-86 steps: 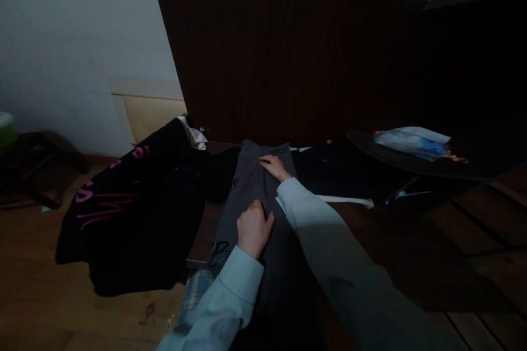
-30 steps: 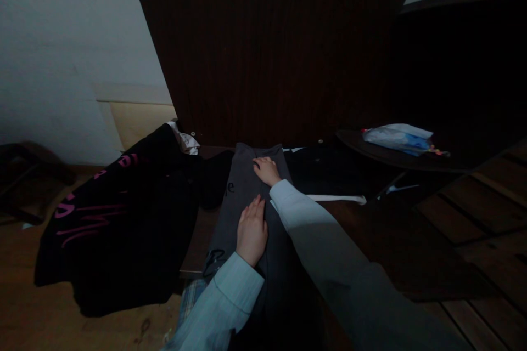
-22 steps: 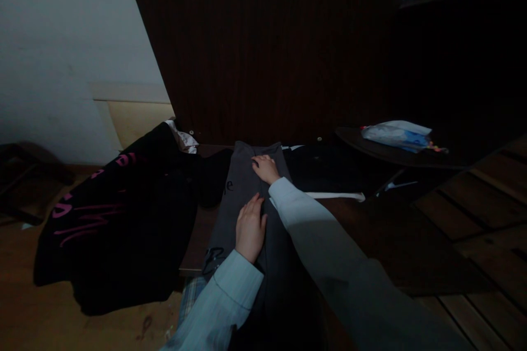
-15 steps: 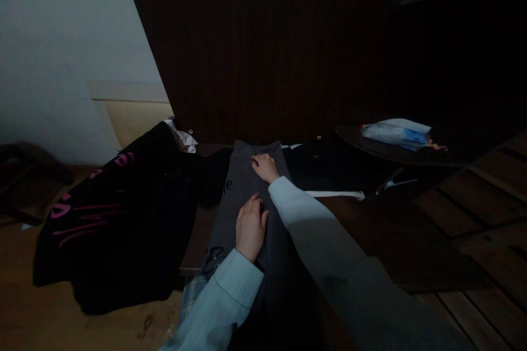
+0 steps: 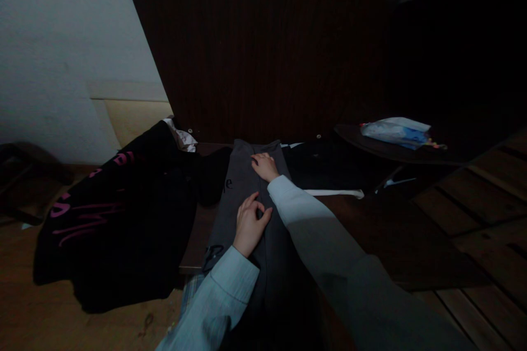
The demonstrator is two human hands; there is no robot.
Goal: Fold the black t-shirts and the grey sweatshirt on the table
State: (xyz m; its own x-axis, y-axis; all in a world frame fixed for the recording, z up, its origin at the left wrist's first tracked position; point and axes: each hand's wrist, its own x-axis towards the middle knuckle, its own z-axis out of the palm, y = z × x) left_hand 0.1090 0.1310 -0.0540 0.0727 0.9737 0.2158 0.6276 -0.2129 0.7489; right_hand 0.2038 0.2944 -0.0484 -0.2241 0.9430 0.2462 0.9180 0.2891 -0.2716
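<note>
A grey garment (image 5: 241, 186) with dark lettering lies lengthwise on a low dark wooden table (image 5: 391, 241). My left hand (image 5: 248, 223) sits on its middle, fingers curled and thumb out, pinching a fold of the cloth. Further away, my right hand (image 5: 265, 166) rests on the garment's far end with its fingers laid on the fabric, holding nothing. Both arms wear pale long sleeves.
A black garment with pink lettering (image 5: 115, 225) hangs off the table's left side. More dark clothes (image 5: 325, 167) and a white strip (image 5: 333, 193) lie on the right. A blue-white plastic bag (image 5: 395, 130) sits on a dark round surface (image 5: 362, 143). A dark wooden panel stands behind.
My left hand lay flat on the grey garment; now its fingers curl and the thumb spreads, pinching the cloth. My right hand has stayed at the far end.
</note>
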